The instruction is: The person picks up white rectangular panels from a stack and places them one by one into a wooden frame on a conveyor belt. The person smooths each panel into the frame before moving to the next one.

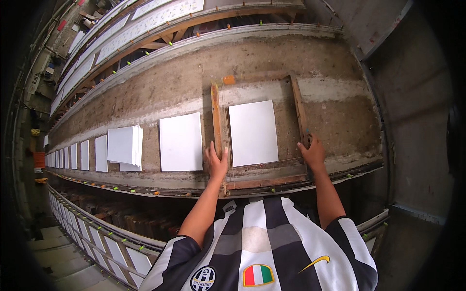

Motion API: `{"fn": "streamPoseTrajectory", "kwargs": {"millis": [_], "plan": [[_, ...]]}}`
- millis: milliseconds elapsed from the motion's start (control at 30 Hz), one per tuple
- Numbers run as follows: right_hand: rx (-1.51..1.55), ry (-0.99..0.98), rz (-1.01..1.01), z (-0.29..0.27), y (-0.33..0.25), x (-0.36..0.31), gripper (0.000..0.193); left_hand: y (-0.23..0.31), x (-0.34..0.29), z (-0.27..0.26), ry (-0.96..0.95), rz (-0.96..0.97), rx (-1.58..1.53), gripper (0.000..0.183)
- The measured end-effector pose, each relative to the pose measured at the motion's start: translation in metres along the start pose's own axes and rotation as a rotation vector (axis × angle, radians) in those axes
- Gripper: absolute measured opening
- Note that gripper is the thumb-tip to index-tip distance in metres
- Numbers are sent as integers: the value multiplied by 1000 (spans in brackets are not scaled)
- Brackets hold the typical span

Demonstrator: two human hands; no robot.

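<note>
Between my hands is a wooden frame (216,115), its side bars running away from me and its near bar along the table's front edge. My left hand (216,162) grips the left bar near its lower part, thumb and fingers on either side. My right hand (313,151) holds the right bar at about the same height. Inside the frame's outline lies a white sheet (253,133), seen unobstructed. Whether the frame rests on the table or hovers just above it, I cannot tell. A second white sheet (181,142) lies left of my left hand.
The long, stained brown table (340,123) stretches far left, carrying a white stack (124,145) and a row of several sheets. Small coloured clips line its edges. Parallel tables with sheets stand beyond (160,22) and behind me (114,250). A grey wall (417,121) rises at the right.
</note>
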State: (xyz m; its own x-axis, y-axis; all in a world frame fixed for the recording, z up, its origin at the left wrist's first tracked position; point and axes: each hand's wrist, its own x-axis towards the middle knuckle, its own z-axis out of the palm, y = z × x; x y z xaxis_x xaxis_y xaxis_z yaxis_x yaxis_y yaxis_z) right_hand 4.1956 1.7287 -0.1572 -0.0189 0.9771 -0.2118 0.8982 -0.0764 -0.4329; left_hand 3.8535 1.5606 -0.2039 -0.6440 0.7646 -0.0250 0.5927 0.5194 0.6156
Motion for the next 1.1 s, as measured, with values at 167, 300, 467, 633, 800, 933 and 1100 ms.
{"fn": "streamPoseTrajectory", "kwargs": {"millis": [167, 300, 467, 633, 800, 933, 1100], "plan": [[-80, -95, -14, 8, 8, -3, 67, -16, 1, 5, -140, -68, -268, 67], [-55, -88, 0, 7, 3, -1, 66, -21, 3, 11, -123, -23, -313, 60], [-143, -76, -30, 11, 3, -1, 66, -27, 2, 14, -101, -9, -322, 54], [-191, -109, 14, 12, 3, -1, 65, -16, 6, 6, -130, -78, -349, 52], [-146, -88, -4, 19, 11, 5, 62, -21, 13, 7, -113, -71, -337, 51], [-86, -49, -42, 19, 7, 2, 56, -20, 21, 1, -80, -59, -324, 53], [14, -6, -128, 11, -9, -1, 50, -22, 34, -22, 8, 17, -458, 47]]}}
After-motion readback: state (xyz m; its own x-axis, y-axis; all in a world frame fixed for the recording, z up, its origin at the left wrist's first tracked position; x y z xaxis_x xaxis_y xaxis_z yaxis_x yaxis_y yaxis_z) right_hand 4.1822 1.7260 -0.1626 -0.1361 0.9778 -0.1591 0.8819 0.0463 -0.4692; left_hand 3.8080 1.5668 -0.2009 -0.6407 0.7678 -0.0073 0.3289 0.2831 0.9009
